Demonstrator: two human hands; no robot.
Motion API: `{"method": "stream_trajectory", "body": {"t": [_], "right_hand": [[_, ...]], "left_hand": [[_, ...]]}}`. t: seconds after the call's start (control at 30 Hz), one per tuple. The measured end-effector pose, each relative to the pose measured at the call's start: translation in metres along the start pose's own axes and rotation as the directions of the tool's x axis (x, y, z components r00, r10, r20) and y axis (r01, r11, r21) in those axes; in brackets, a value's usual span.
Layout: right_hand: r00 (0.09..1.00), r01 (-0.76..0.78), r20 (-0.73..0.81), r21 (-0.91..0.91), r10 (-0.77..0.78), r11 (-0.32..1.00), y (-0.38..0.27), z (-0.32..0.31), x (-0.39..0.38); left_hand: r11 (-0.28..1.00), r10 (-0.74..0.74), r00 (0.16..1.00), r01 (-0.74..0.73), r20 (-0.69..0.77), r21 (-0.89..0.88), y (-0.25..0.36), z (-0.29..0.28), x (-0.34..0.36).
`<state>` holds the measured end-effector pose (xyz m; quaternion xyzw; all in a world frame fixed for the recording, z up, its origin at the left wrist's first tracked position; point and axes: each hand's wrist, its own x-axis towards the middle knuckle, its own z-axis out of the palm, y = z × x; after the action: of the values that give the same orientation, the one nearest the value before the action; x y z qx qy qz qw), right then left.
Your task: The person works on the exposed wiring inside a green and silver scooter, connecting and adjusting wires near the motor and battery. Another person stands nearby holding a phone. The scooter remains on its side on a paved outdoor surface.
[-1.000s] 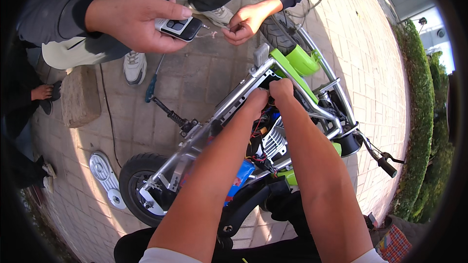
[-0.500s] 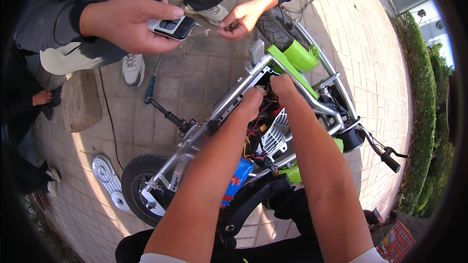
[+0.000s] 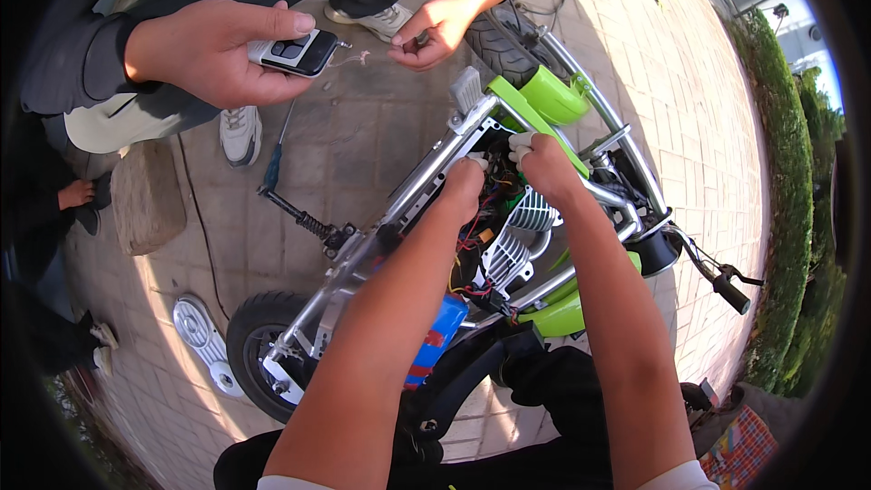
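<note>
A small motorbike with a silver tube frame (image 3: 426, 183) and green fenders (image 3: 555, 102) lies on its side before me. Both my hands reach into its open frame, over a bundle of wires (image 3: 474, 240). The fingers of my left hand (image 3: 465, 183) are curled together at the frame's inner edge. Close by on its right, my right hand (image 3: 550, 166) has bent fingers pressed together. White material covers fingertips on both hands; what they pinch is too small to make out. Below the hands sit a white finned cover (image 3: 508, 259) and a blue pack (image 3: 445, 331).
Another person's left-side hand (image 3: 195, 50) holds a grey-and-black remote (image 3: 295, 53); their other hand (image 3: 445, 27) pinches near thin wires. A blue-handled screwdriver (image 3: 274, 163), a stone block (image 3: 148, 200) and a pale drive cover (image 3: 204, 343) lie on the paving. Handlebars (image 3: 721, 289) stick out right.
My right hand has shifted slightly right and down, away from my left, and its white-covered fingertips now show. The other person's hands and remote appear a little further left.
</note>
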<state>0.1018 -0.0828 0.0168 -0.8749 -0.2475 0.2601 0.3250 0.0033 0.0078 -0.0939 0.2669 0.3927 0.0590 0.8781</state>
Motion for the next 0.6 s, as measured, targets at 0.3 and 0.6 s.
{"method": "stream_trajectory", "body": {"t": [0.3, 0.6], "right_hand": [[0.981, 0.146, 0.176, -0.397, -0.08, 0.906, -0.051, -0.055, -0.031], [0.909, 0.363, 0.355, -0.425, -0.217, 0.829, -0.021, -0.052, -0.046]], "left_hand": [[1.0, -0.013, 0.999, 0.012, 0.036, 0.023, 0.004, -0.013, 0.004], [1.0, -0.012, 1.0, 0.012, 0.029, 0.0, 0.023, 0.01, -0.03]]}}
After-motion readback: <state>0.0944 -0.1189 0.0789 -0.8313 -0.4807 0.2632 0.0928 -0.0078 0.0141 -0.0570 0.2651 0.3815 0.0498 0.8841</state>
